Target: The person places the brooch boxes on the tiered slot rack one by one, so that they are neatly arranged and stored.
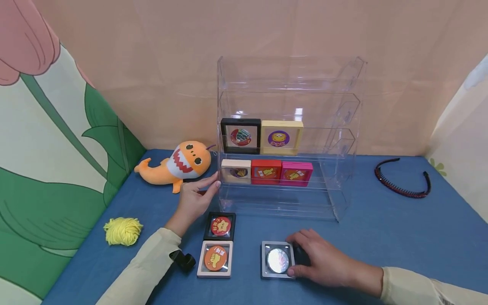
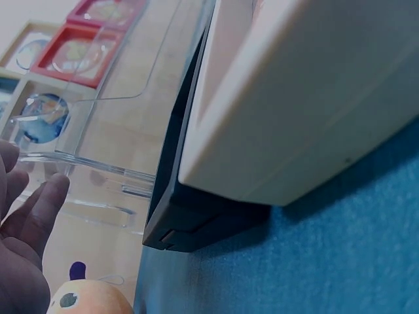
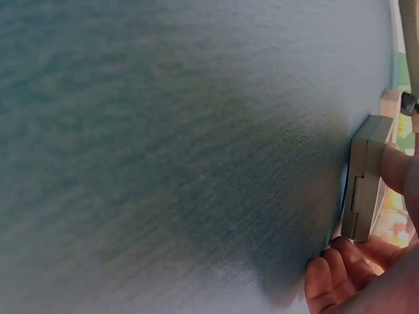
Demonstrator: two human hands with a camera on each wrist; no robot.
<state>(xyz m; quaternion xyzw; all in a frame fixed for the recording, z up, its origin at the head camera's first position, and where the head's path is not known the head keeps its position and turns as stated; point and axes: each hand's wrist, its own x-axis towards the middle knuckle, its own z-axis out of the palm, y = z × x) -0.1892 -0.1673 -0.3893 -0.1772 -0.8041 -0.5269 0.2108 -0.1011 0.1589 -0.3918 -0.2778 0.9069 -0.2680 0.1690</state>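
A clear acrylic tiered rack stands at the middle back of the table. My left hand reaches its left side, fingertips at the edge; in the left wrist view those fingers are fairly straight beside the clear plastic. My right hand grips a grey square display case with a shiny round piece inside, thumb and fingers at its right corners. That case lies on the cloth, also visible in the right wrist view. Left of it lie a black-framed case and a pale-framed case, each holding a round badge.
On the rack stand black, cream, pale, red and pink cases. An orange plush shark and yellow yarn lie left, a dark headband right.
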